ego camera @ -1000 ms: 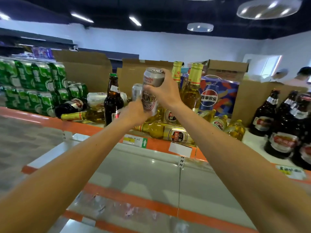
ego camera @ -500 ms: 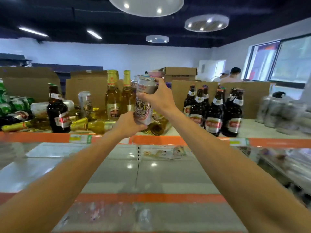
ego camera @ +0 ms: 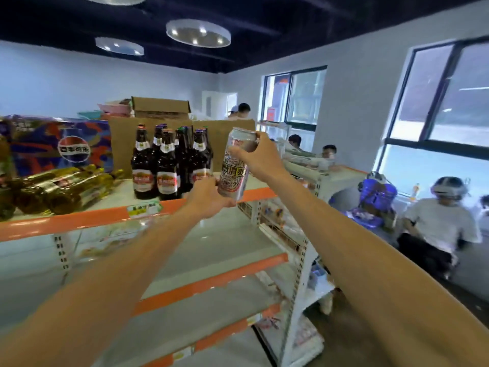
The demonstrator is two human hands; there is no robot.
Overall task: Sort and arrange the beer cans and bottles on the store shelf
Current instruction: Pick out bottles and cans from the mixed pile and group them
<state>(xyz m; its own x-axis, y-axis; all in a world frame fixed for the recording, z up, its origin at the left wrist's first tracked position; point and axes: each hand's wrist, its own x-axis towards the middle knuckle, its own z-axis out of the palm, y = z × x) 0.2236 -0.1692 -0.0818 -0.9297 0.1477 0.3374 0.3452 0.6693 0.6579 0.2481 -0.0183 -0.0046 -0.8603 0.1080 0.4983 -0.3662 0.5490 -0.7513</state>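
One can [ego camera: 235, 165]: silver, with black characters reading 清爽, tilted. You hold it above the orange front edge of the shelf [ego camera: 79, 221]. Your right hand [ego camera: 260, 157] clasps its top; your left hand [ego camera: 209, 198] grips its base.
Brown bottles [ego camera: 166, 165]: at least six, upright, just left of the can.
Pepsi pack [ego camera: 60, 147]: one, marked 百事可乐.

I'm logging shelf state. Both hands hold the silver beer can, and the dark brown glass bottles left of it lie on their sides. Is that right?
Not quite. The head view shows the dark brown glass bottles standing upright on the orange-edged top shelf. The rest holds: left hand and right hand both hold the silver beer can.
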